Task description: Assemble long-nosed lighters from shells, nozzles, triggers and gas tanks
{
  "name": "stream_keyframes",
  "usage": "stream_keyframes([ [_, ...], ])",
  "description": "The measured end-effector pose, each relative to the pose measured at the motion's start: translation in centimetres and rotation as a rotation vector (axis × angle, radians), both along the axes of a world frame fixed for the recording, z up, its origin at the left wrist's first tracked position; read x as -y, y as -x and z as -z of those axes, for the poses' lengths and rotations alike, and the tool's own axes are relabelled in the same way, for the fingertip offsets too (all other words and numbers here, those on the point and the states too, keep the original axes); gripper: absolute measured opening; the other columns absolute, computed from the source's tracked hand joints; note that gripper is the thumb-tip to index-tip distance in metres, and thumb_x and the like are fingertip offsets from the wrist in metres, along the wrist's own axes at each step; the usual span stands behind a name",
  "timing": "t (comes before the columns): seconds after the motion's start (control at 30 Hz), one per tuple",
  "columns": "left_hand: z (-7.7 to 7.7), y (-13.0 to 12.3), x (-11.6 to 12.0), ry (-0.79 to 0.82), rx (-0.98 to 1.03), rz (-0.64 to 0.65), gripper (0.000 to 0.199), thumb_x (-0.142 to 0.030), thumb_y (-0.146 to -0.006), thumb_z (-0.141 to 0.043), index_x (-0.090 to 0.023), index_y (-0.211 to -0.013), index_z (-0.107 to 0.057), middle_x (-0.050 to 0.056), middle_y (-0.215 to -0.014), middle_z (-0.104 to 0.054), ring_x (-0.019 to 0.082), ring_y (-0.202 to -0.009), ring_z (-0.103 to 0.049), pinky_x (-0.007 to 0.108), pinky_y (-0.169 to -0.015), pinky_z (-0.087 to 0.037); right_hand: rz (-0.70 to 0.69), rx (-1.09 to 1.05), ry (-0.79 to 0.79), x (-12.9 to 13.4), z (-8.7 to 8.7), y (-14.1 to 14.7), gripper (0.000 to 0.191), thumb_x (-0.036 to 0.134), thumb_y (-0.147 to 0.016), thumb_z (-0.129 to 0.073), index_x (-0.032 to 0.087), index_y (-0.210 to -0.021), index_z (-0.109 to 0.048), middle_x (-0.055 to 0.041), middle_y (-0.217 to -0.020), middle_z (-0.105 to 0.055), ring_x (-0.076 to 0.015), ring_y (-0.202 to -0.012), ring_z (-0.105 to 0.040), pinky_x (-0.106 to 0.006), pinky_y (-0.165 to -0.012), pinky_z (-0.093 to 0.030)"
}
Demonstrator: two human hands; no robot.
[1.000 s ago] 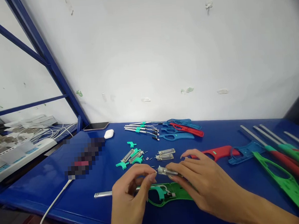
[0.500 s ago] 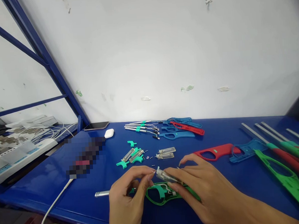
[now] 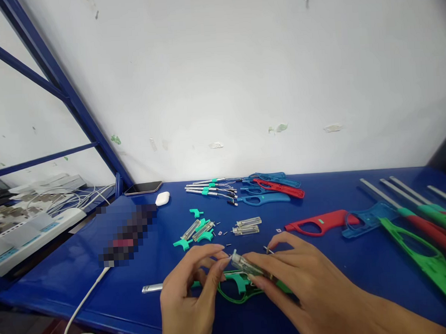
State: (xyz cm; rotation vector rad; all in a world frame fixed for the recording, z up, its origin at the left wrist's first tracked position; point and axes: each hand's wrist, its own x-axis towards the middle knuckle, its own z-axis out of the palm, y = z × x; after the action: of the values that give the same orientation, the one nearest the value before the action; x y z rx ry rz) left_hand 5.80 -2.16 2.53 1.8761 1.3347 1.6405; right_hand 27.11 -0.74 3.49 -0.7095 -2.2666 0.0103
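Observation:
Between the thumb and fingers of my right hand (image 3: pixel 303 277) is a clear fuel cartridge (image 3: pixel 246 265), its pale end pointing left. A thin metal piece (image 3: pixel 268 250) sticks out by the same hand's fingers. My left hand (image 3: pixel 195 293) is pinched at the cartridge's pale end; what its fingertips hold is too small to make out. Beneath both hands lies a green lighter shell half (image 3: pixel 230 298) with a teal trigger (image 3: pixel 242 283) in it and a silver tube (image 3: pixel 152 288) reaching out to the left.
Clear cartridges (image 3: pixel 247 229), teal triggers (image 3: pixel 182 244) and tiny pins lie beyond my hands. Blue shells (image 3: pixel 264 200) and metal rods (image 3: pixel 209 191) are near the wall. A red shell (image 3: pixel 330 221), a green shell (image 3: pixel 422 261) and long lighters (image 3: pixel 432 233) lie right; a phone (image 3: pixel 144 188) sits back left.
The cartridge has tilted and shifted slightly left in my right hand. A small pale piece now shows on the table beyond my right hand. My left hand keeps its pinch.

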Motion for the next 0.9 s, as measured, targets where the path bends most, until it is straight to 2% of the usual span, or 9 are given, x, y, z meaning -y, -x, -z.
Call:
stream_keyframes([
  [0.07, 0.0, -0.1, 0.1, -0.012, 0.007, -0.009, 0.014, -0.017, -0.095, -0.072, -0.029, -0.102, -0.069, -0.006, -0.085, -0.075, 0.009, -0.058, -0.068, 0.017, -0.055, -0.056, -0.010, -0.007, -0.002, 0.1, 0.0, 0.0, 0.016, 0.018, -0.110, -0.044, 0.020, -0.110, -0.060, 0.0034, -0.086, -0.075, -0.0134, -0.065, -0.066, -0.034, -0.092, -0.045],
  [0.17, 0.2, -0.1, 0.2, -0.041, -0.001, -0.007, 0.015, -0.014, -0.096, -0.069, -0.026, -0.091, -0.061, -0.006, -0.086, -0.074, 0.010, -0.061, -0.069, 0.018, -0.056, -0.057, -0.015, 0.002, 0.018, 0.1, -0.1, -0.1, 0.017, 0.018, -0.110, -0.044, 0.020, -0.110, -0.060, 0.0031, -0.085, -0.074, -0.0136, -0.065, -0.064, -0.034, -0.091, -0.045],
  [0.3, 0.7, -0.1, 0.2, -0.104, -0.037, -0.021, 0.030, -0.009, -0.096, -0.065, -0.024, -0.079, -0.046, -0.005, -0.084, -0.072, 0.012, -0.071, -0.069, 0.020, -0.058, -0.054, -0.075, 0.064, 0.108, 0.0, -0.1, -0.2, 0.019, 0.018, -0.110, -0.042, 0.018, -0.111, -0.061, 0.0019, -0.082, -0.072, -0.0134, -0.065, -0.063, -0.033, -0.087, -0.046],
  [0.4, 1.0, 0.1, 0.1, -0.160, -0.081, -0.036, 0.039, -0.005, -0.095, -0.062, -0.024, -0.075, -0.035, -0.005, -0.082, -0.070, 0.011, -0.071, -0.065, 0.023, -0.063, -0.051, -0.084, 0.058, 0.108, 0.2, 0.0, 0.0, 0.022, 0.018, -0.111, -0.040, 0.017, -0.114, -0.062, 0.0019, -0.078, -0.070, -0.0132, -0.064, -0.063, -0.032, -0.085, -0.047],
  [0.5, 1.1, 0.3, 0.0, -0.213, -0.152, -0.025, 0.041, -0.001, -0.095, -0.059, -0.022, -0.073, -0.032, -0.005, -0.077, -0.065, 0.010, -0.069, -0.061, 0.024, -0.065, -0.049, -0.020, 0.063, 0.050, 0.7, -0.1, 0.2, 0.027, 0.020, -0.112, -0.038, 0.019, -0.113, -0.064, 0.0007, -0.080, -0.074, -0.0138, -0.063, -0.064, -0.031, -0.081, -0.049],
  [0.67, 0.7, 0.4, 0.0, -0.277, -0.232, 0.023, 0.043, 0.004, -0.093, -0.057, -0.021, -0.072, -0.029, -0.005, -0.072, -0.058, 0.008, -0.066, -0.062, 0.020, -0.059, -0.046, 0.035, 0.108, -0.122, 1.3, -0.7, 0.4, 0.032, 0.015, -0.112, -0.035, 0.019, -0.116, -0.067, -0.0021, -0.089, -0.080, -0.0149, -0.066, -0.071, -0.032, -0.080, -0.049],
  [0.9, 0.5, 0.4, 0.4, -0.287, -0.259, 0.042, 0.046, 0.007, -0.091, -0.055, -0.020, -0.070, -0.025, -0.006, -0.064, -0.044, 0.008, -0.061, -0.060, 0.017, -0.056, -0.049, -0.021, 0.143, -0.101, 1.6, -1.0, 0.4, 0.046, 0.010, -0.112, -0.022, 0.017, -0.106, -0.067, -0.0023, -0.091, -0.079, -0.0143, -0.065, -0.068, -0.036, -0.081, -0.046],
])
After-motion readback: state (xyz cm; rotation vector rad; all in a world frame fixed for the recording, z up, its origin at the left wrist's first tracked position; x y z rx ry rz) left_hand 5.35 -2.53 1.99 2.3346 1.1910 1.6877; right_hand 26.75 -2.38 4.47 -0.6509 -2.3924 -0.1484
